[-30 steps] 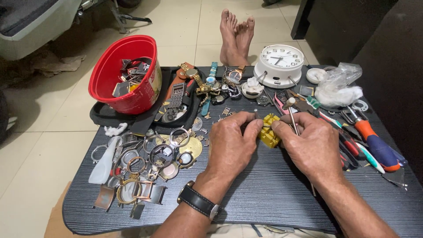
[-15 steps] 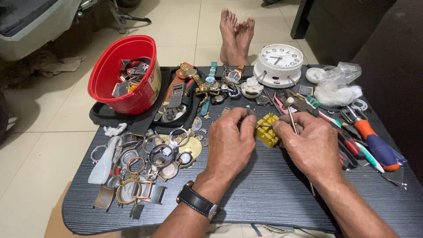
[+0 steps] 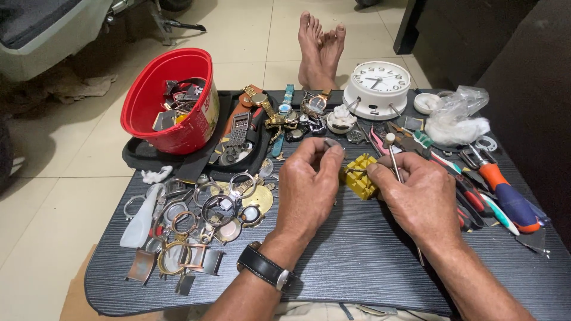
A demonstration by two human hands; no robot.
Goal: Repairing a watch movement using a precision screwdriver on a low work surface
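Observation:
My left hand (image 3: pixel 309 187), with a black-strapped wristwatch (image 3: pixel 264 267) on its wrist, pinches a small grey metal part (image 3: pixel 331 142) just left of a yellow plastic holder block (image 3: pixel 360 176). The block rests on the dark wood-grain table (image 3: pixel 357 267). My right hand (image 3: pixel 416 199) touches the block's right side with its fingertips and grips a thin metal pin tool (image 3: pixel 392 156). The tool has a pale knob on top, and its shaft passes under the palm. What sits on the block between my fingers is hidden.
A red bucket (image 3: pixel 148 110) of watch parts stands on a black tray at the back left. Several watch cases and rings (image 3: pixel 196 220) lie at the left. A white clock (image 3: pixel 378 88), loose watches, screwdrivers and pliers (image 3: pixel 499 190) crowd the back and right. Bare feet (image 3: pixel 321 47) rest beyond the table.
Both hands stay at the yellow block. The fingertips of my left hand have shifted slightly up and left at the block's edge.

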